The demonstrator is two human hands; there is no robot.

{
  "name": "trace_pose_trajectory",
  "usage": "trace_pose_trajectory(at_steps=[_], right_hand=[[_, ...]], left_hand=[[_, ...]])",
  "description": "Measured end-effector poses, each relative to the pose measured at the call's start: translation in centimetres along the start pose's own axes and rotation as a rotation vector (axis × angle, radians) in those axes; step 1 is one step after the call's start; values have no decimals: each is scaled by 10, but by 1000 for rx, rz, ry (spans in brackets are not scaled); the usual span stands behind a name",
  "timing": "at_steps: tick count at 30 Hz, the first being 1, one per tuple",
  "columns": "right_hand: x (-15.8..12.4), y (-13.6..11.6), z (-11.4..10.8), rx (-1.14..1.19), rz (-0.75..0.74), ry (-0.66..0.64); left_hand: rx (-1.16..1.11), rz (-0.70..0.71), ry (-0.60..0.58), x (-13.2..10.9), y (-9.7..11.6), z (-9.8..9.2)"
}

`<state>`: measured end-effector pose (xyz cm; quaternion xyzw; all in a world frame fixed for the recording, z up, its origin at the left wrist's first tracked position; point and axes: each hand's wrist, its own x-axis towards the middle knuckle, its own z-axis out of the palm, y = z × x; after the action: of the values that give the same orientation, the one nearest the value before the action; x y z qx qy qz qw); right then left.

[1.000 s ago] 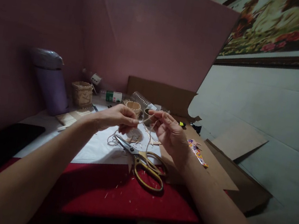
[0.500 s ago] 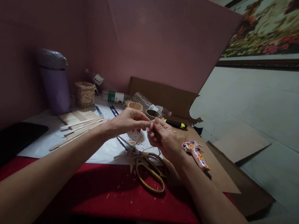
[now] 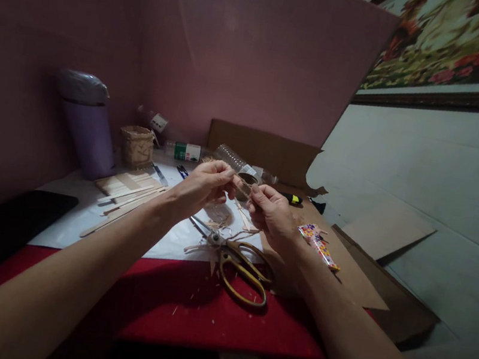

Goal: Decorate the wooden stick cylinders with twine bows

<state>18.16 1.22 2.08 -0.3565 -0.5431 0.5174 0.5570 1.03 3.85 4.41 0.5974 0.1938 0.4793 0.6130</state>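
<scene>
My left hand (image 3: 204,187) and my right hand (image 3: 271,213) are raised above the table, each pinching one end of a short length of pale twine (image 3: 242,184) stretched between their fingertips. Both hands are closed on it. Below them lie gold-handled scissors (image 3: 236,258) on the edge of a white sheet (image 3: 78,221), with twine scraps and small wooden bits around the blades. A bundle of flat wooden sticks (image 3: 128,195) lies left of my left forearm.
A purple flask (image 3: 87,122) and a small woven basket (image 3: 137,146) stand at the back left. A plastic bottle (image 3: 234,158), tape roll, yellow-black cutter (image 3: 289,197) and patterned glue gun (image 3: 318,246) lie nearby. Cardboard sheets (image 3: 384,227) cover the right; red cloth (image 3: 182,310) in front.
My hands came together half a second ago, then drew slightly apart and rose, stretching the twine between them. The view shifted a little.
</scene>
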Motion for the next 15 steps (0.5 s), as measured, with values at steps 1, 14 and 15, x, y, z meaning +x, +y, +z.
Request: trace_pose_trajectory(at_steps=[1,14,15], right_hand=[[0,1,0,-12,-6,-3],[-1,3,-2,-475,-129,-8],[-1,3,-2,-484,-129,-6]], left_hand=[[-46,4,-8,0,2,-1],[535,-152,-71,1,32,-38],[567,-176,-76,1,32,-42]])
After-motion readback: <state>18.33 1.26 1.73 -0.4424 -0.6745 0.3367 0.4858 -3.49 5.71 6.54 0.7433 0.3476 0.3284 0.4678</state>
